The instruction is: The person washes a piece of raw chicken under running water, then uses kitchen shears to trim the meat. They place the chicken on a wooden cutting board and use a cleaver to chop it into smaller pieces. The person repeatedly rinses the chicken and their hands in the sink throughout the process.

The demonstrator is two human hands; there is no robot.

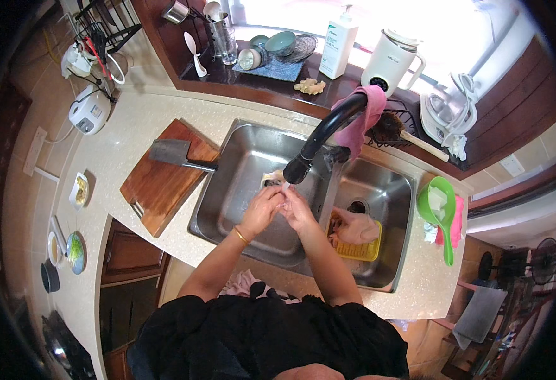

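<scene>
Both my hands meet over the left basin of a steel double sink (240, 156), under water running from a black faucet (306, 152). My left hand (260, 208), with a gold bracelet at the wrist, touches my right hand (298, 209) at the fingers. Whether anything lies between the fingers is hidden. Just beyond them, a pale yellowish piece (269, 177) sits by the drain, partly covered by the left hand. In the right basin, a raw plucked bird (358, 228), apparently chicken, rests on a yellow plastic basket (368, 251).
Left of the sink, a cleaver (171, 151) lies across a wooden cutting board (164, 190), its handle reaching the basin rim. A green ladle (442, 204) stands at right. A pink cloth (373, 102) drapes the faucet. Ginger (310, 86) and a pump bottle (339, 45) occupy the sill.
</scene>
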